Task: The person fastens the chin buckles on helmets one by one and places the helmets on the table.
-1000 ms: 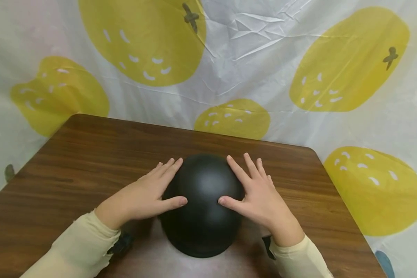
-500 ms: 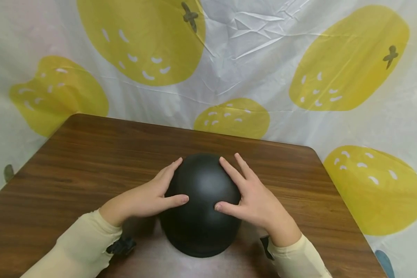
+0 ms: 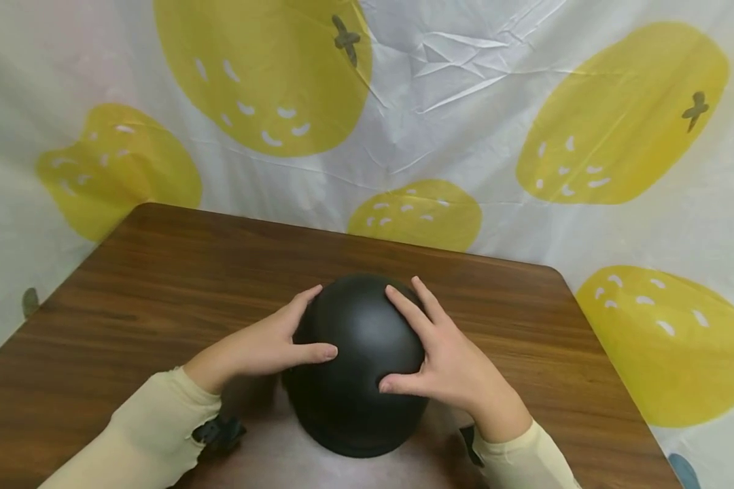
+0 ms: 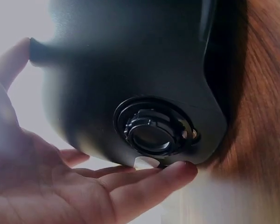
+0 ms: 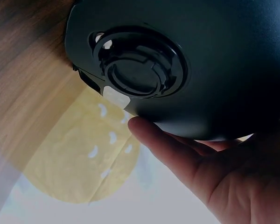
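A smooth black helmet (image 3: 361, 339) rests dome-up on the brown table, near the middle of the head view. On its left side my left hand (image 3: 259, 346) holds it, thumb across the front of the dome and fingers towards the far side. My right hand (image 3: 452, 360) grips the opposite side with thumb and fingers spread. The left wrist view shows a round ridged black fitting (image 4: 151, 135) above my fingertips. A matching round fitting (image 5: 135, 70) appears in the right wrist view, beside a small whitish tab (image 5: 116, 97). The helmet's inside is hidden.
The dark wood-grain table (image 3: 220, 251) has rounded far corners. Behind it hangs a white cloth (image 3: 440, 136) printed with yellow fruit. A dark device (image 3: 220, 432) sits beneath my left wrist, and part of another shows by the right sleeve (image 3: 520, 455).
My hands have closed in on the helmet from both sides, the right moving inward and its thumb lower. The head view has shifted slightly. The helmet stays in nearly the same place.
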Demonstrator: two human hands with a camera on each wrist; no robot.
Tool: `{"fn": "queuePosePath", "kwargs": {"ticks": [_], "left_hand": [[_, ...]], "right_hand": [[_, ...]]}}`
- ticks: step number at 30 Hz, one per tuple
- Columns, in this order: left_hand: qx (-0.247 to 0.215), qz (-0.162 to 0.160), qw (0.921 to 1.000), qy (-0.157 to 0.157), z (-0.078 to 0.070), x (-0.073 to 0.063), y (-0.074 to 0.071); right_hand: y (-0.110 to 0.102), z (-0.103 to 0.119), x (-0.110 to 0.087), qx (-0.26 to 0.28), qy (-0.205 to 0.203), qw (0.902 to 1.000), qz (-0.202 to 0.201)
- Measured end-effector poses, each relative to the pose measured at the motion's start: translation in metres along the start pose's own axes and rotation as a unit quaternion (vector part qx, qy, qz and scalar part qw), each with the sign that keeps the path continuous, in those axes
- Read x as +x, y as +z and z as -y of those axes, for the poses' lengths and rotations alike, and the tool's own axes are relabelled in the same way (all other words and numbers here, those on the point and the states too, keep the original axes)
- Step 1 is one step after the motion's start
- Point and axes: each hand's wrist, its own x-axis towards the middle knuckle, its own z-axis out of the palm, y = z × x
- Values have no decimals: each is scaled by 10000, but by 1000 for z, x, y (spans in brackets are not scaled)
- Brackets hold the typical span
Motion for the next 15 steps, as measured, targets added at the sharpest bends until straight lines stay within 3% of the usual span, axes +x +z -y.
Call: {"fn": "queuePosePath", "kwargs": {"ticks": [7,15], "left_hand": [[-47,288,9961,-836,-4,-4,-4],[-384,496,9944,-845,-1,-4,-6]], "right_hand": [[0,-1,0,44,-55,10000,13],[1,-1,0,180,-8,9998,90]]}}
